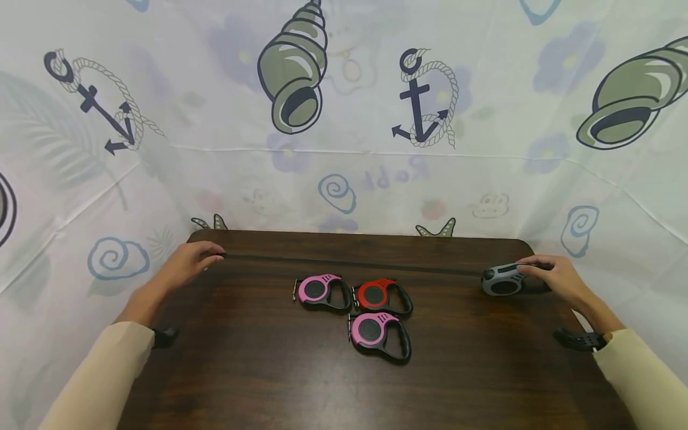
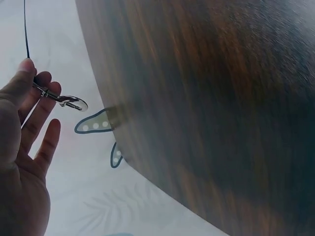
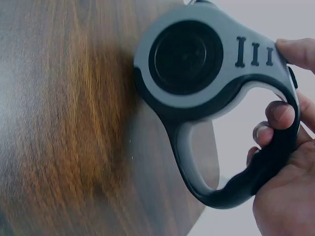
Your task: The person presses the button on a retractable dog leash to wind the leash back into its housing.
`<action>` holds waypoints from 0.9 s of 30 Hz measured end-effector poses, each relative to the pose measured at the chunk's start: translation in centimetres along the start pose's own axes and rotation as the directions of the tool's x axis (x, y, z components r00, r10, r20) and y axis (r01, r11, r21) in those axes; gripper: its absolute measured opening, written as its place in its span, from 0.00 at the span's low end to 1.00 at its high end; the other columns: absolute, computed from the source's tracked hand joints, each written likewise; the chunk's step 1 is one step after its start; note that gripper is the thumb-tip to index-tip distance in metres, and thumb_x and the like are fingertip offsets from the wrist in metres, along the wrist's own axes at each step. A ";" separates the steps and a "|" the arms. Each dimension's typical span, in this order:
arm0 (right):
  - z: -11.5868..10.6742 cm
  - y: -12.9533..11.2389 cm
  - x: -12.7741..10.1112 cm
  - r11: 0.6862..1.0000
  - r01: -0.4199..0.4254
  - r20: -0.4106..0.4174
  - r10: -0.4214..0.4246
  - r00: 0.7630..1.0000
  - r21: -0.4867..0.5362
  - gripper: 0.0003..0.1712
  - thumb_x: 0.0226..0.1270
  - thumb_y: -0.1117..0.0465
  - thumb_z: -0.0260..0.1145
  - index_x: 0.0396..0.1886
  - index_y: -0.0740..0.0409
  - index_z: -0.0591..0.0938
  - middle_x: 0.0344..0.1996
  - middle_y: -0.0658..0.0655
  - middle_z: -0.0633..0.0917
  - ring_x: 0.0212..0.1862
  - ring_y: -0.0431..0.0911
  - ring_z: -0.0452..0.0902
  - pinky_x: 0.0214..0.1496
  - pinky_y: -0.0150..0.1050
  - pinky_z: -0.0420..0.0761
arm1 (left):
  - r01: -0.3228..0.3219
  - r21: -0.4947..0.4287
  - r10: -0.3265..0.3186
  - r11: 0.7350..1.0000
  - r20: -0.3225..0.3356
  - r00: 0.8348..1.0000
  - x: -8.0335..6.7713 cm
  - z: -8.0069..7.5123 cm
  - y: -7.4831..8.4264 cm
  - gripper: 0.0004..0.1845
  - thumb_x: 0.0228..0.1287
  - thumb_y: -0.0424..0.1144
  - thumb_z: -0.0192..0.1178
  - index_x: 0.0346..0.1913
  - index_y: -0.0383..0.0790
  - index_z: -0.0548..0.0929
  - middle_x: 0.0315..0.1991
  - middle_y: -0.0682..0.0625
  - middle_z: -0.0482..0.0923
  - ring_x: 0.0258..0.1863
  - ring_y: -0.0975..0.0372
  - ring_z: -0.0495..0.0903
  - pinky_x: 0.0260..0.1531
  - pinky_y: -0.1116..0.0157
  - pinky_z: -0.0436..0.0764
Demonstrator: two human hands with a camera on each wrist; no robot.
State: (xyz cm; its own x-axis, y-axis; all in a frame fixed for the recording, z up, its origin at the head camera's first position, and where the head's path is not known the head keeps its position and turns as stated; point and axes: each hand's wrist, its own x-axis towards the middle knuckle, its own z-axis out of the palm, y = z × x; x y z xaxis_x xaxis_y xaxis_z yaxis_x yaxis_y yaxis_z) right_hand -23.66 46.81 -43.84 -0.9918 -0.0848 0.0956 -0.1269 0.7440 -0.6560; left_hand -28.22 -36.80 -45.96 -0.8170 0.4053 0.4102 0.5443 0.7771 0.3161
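grey leash: retractable type, grey body with black grip, lying at the right rear of the table. In the right wrist view the round black hub faces the camera and the handle loop hangs past the table edge.
right hand: fingers curled through the handle loop, thumb tip on the top end by the three raised bars. Holding the grey leash.
cord: thin black line, pulled out of the grey leash, running straight across the rear of the table to the left hand. Looks taut, just above or on the wood; cannot tell which.
clip: small metal snap hook at the cord's free end, seen in the left wrist view, off the table's left rear corner.
left hand: thumb and fingertips pinch the clip where it meets the cord; the remaining fingers are loosely extended.
pink leash: centre of the table, flat, well apart from both hands.
red leash: just right of the pink leash, touching or nearly so.
second pink leash: in front of the red leash, close against it.
table: dark wood grain, rounded corners.
backdrop: white sheet printed with shells, anchors and spirals, behind and around the table.
sleeves: beige, on both forearms.
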 end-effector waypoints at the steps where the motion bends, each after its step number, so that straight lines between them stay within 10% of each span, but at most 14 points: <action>1: -0.1 0.1 -0.1 1.000 0.004 0.007 -0.005 1.000 0.029 0.23 0.80 0.50 0.66 0.58 0.64 0.87 0.43 0.36 0.86 0.42 0.31 0.76 0.44 0.35 0.73 | -0.008 0.001 0.008 1.000 -0.004 1.000 -0.1 -0.2 0.1 0.08 0.66 0.29 0.72 0.47 0.33 0.90 0.42 0.42 0.90 0.38 0.50 0.88 0.36 0.52 0.84; 12: -0.7 0.6 -0.6 0.931 -0.014 0.056 -0.007 0.998 0.365 0.18 0.86 0.60 0.57 0.57 0.64 0.88 0.45 0.31 0.88 0.42 0.35 0.78 0.42 0.31 0.77 | -0.048 0.006 0.048 0.999 -0.029 0.998 -1.2 -1.2 0.6 0.10 0.62 0.27 0.74 0.46 0.36 0.90 0.41 0.46 0.91 0.35 0.56 0.87 0.32 0.62 0.83; 27: -0.8 -0.4 -1.0 0.880 -0.026 0.021 0.018 1.000 0.474 0.13 0.82 0.63 0.62 0.49 0.58 0.92 0.40 0.35 0.88 0.36 0.39 0.72 0.35 0.34 0.74 | -0.066 -0.028 0.064 0.997 -0.055 0.996 -1.6 -1.3 0.7 0.11 0.60 0.25 0.74 0.45 0.35 0.90 0.40 0.44 0.90 0.29 0.63 0.84 0.29 0.75 0.79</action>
State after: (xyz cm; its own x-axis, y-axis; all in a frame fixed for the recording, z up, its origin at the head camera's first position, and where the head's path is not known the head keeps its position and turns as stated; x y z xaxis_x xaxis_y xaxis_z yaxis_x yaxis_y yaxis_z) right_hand -22.56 47.09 -43.07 -0.9940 -0.0851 0.0681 -0.0934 0.3430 -0.9347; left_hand -26.27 -37.57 -45.25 -0.7688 0.4274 0.4758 0.6019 0.7349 0.3124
